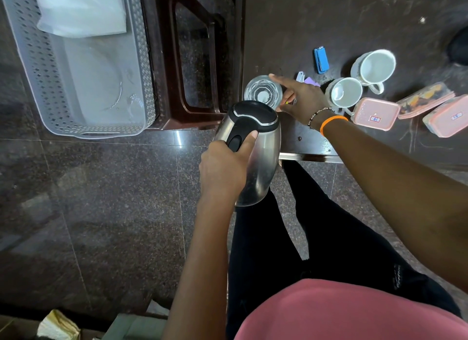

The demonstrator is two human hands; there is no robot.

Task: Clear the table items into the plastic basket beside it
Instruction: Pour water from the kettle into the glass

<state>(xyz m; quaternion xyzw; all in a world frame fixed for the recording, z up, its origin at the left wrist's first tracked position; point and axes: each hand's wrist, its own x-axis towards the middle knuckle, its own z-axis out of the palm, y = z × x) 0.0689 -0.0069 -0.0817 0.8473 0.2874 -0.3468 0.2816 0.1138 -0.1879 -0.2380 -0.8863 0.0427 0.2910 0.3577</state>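
Head view, looking straight down. The left hand (222,167) grips the black handle of a steel kettle (255,160), thumb laid along the handle top; the kettle hangs off the table (354,18) edge, above the floor (101,200), its black lid uppermost. The right hand (300,99), wearing a bead bracelet and an orange band at the wrist, reaches to a clear glass (263,92) that stands on the table corner just at the kettle's 12 o'clock; its forefinger lies over the glass rim and the thumb is at the glass's near side, but whether the grasp is closed cannot be told. At the hand's 3 o'clock stand two white mugs (345,91), the farther one (374,66) at 2 o'clock. A blue object (321,60) lies at the glass's 2 o'clock; a small white and a purple item show partly behind the hand. Three pink-lidded boxes (376,113) lie at the mugs' 4 o'clock; two carry small labels, their writing too small to read. The grey perforated basket (38,68) sits well apart at the kettle's 10 o'clock, beyond a dark brown stool (162,61); it holds a white folded item (81,8) and a clear lidded thing
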